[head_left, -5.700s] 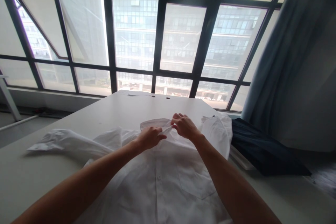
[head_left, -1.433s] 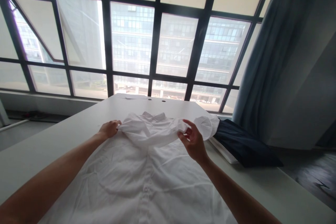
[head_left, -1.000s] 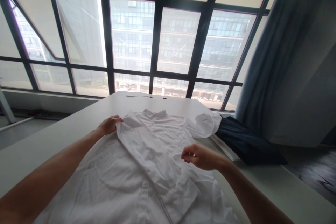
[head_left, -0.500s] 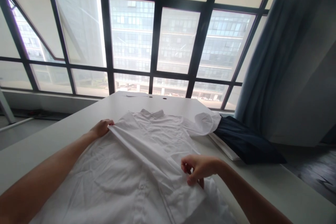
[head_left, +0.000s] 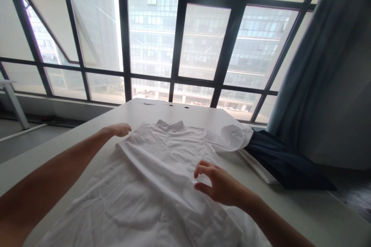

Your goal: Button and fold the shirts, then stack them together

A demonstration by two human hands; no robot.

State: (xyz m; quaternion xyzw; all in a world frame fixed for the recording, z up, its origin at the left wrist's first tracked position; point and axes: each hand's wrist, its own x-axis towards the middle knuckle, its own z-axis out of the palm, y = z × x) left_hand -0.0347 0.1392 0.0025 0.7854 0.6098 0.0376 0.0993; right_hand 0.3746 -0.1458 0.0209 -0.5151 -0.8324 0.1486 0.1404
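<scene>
A white button-up shirt (head_left: 145,185) lies spread on the white table, its collar (head_left: 171,125) toward the window and a loose diagonal fold across its front. Beside the shirt's left shoulder, just off the fabric, my left hand (head_left: 120,129) is empty; its fingers show only partly and look loosely apart. My right hand (head_left: 216,181) hovers over the right side of the shirt, thumb and fingers apart in a curve with nothing between them. One sleeve (head_left: 232,137) extends to the right.
Dark navy folded cloth (head_left: 284,162) lies on the table's right side, with something white (head_left: 261,168) under it. The shirt's sleeve end reaches that pile. The white table (head_left: 121,114) runs toward a large window. A blue-grey curtain (head_left: 310,65) hangs at right.
Both hands have let go of the shirt. My left hand has risen slightly off the fold's corner, which has dropped flat. My right hand has lifted and its fingers have spread.
</scene>
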